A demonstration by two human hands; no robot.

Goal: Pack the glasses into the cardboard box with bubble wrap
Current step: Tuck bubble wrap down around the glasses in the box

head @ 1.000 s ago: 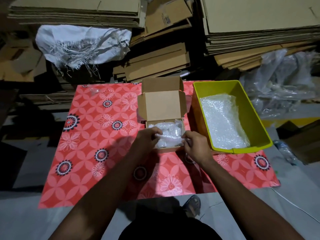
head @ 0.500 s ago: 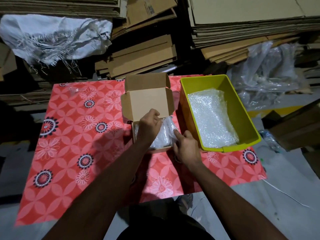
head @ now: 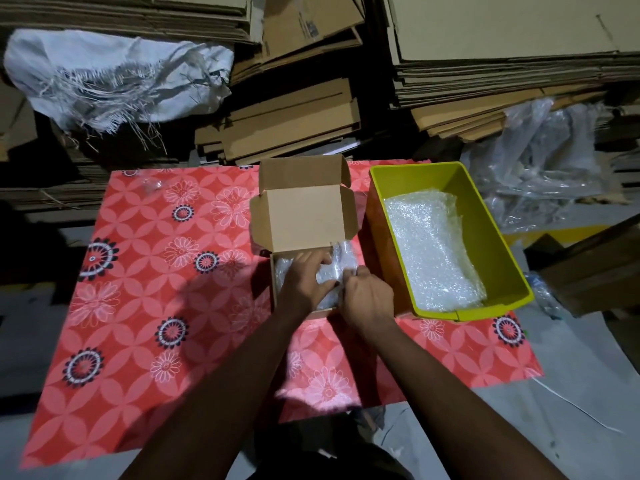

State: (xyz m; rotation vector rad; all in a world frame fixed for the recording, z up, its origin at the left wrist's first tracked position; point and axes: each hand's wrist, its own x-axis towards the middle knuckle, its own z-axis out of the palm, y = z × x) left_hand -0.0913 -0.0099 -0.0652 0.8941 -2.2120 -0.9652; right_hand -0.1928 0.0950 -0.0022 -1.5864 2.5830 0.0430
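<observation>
Clear bubble wrap bundle [head: 329, 271], presumably with the glasses inside though I cannot make them out, lies in the small brown cardboard box [head: 304, 216], which stands on the red flower-patterned mat [head: 166, 306] near its far edge, lid flaps up. The bundle's long axis seems to run towards the far edge of the mat, filling the box from its left wall to its right. The left hand [head: 303, 280] lies on top of it, fingers [head: 320, 259] fairly straight and pressing down. The right hand [head: 367, 299] is at the box's near right corner, fingers curled and seemingly pinching the wrap's edge there. Both hands are already on it; the loose wrap lies just ahead of the right fingers, so tucking it should fall to that hand. Beside the box stands a yellow-green plastic bin [head: 502, 237] holding flat bubble wrap sheets [head: 433, 247].
</observation>
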